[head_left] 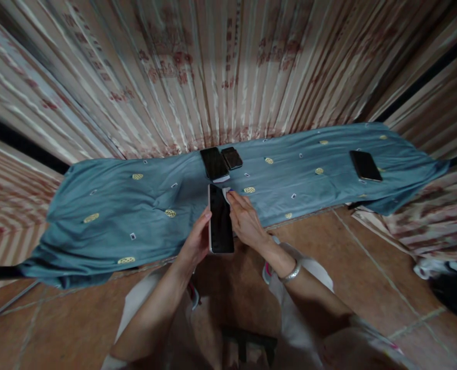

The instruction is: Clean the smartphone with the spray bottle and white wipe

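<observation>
A smartphone (221, 226) with a dark screen and pale edge is held upright in front of me, over the near edge of the cloth. My left hand (198, 237) is closed round its left side, the thumb along the edge. At the phone's upper right, my right hand (244, 216) pinches a small white cloth or tissue (226, 192) against the screen; which of the two materials it is I cannot tell. Just beyond lie a larger dark phone-like slab (213, 163) on something white and a smaller dark square case (232, 158) beside it.
A blue-green cloth (147, 190) with yellow prints covers the long narrow surface. Toward its right end lies another dark flat device (365, 165). Striped, patterned curtains (221, 77) hang behind and at both sides. Brown floor tiles (363, 272) and a dark stool (249, 339) show below.
</observation>
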{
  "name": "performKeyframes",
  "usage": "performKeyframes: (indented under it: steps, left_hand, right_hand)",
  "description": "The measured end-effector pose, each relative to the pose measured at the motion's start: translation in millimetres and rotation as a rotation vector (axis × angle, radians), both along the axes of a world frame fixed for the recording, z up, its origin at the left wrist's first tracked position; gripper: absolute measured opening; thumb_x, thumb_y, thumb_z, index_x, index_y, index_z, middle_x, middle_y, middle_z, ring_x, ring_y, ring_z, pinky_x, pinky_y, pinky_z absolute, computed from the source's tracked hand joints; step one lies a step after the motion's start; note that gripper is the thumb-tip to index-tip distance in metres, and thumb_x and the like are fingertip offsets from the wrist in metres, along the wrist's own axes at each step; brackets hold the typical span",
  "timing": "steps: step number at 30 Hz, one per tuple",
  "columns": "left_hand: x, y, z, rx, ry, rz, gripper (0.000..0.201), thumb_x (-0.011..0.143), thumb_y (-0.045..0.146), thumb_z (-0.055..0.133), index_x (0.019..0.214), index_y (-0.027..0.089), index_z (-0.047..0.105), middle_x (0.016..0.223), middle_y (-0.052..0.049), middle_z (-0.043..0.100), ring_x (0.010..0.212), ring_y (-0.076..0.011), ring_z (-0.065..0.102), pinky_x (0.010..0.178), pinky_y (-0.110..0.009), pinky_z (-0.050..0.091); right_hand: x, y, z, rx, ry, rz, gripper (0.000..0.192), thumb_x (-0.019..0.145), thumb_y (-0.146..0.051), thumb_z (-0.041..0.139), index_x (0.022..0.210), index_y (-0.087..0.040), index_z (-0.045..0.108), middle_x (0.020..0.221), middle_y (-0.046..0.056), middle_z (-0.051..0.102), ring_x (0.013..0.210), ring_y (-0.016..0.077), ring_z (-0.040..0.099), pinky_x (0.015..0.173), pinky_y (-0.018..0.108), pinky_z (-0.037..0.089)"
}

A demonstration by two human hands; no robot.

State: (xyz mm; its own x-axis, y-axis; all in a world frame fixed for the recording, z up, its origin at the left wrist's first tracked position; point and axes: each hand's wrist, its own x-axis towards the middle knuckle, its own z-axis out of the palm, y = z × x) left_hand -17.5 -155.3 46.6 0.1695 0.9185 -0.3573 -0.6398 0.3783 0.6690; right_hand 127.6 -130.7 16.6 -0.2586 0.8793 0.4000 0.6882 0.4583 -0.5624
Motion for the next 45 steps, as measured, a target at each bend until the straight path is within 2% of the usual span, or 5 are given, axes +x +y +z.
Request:
performKeyframes:
  steps: [18,27,34,39,45]
  left_hand:
    - [11,-6,-1.1,-0.145,0.004,-0.053,0.015,0.080,0.022,0.065,0.091,0.018,0.074,0.083,-0.002,0.076,0.083,-0.0186,0.072,0.083,-0.027,0.054]
    - [9,-1,-6.0,-0.085,-0.043,-0.044,0.026,0.078,0.022,0.069,0.103,0.016,0.074,0.110,-0.006,0.075,0.120,-0.0243,0.061,0.105,-0.031,0.044]
    - [6,3,-10.0,-0.104,-0.066,-0.007,0.025,0.084,0.027,0.066,0.106,0.018,0.072,0.115,-0.004,0.073,0.125,-0.0224,0.057,0.106,-0.030,0.043]
    - [5,7,-17.4,-0.202,-0.038,0.028,0.026,0.087,0.037,0.062,0.099,0.017,0.073,0.100,-0.005,0.075,0.110,-0.0213,0.065,0.099,-0.029,0.047]
    - [3,10,-17.4,-0.234,-0.060,0.083,0.027,0.090,0.037,0.057,0.082,0.016,0.071,0.073,0.000,0.071,0.066,-0.0114,0.065,0.070,-0.022,0.051]
  right_hand:
    - [0,-3,15.3,0.066,0.003,0.007,0.052,0.092,-0.011,0.032,0.142,-0.006,0.047,0.141,0.020,0.051,0.130,0.0295,0.046,0.110,0.053,0.040]
    - [-2,-10,19.6,0.052,0.035,0.068,0.053,0.093,-0.012,0.032,0.143,-0.012,0.047,0.143,0.016,0.051,0.130,0.0273,0.046,0.110,0.052,0.041]
    - [-7,-18,18.6,0.065,0.061,0.127,0.052,0.092,-0.012,0.034,0.141,-0.013,0.050,0.139,0.016,0.055,0.126,0.0270,0.049,0.108,0.052,0.043]
    - [-9,-23,16.9,0.053,0.060,0.174,0.052,0.091,-0.013,0.036,0.142,-0.015,0.050,0.137,0.015,0.057,0.125,0.0275,0.050,0.107,0.052,0.045]
    - [-12,-31,20.4,0.066,0.080,0.212,0.051,0.091,-0.012,0.037,0.140,-0.019,0.051,0.136,0.012,0.058,0.123,0.0251,0.051,0.106,0.049,0.046]
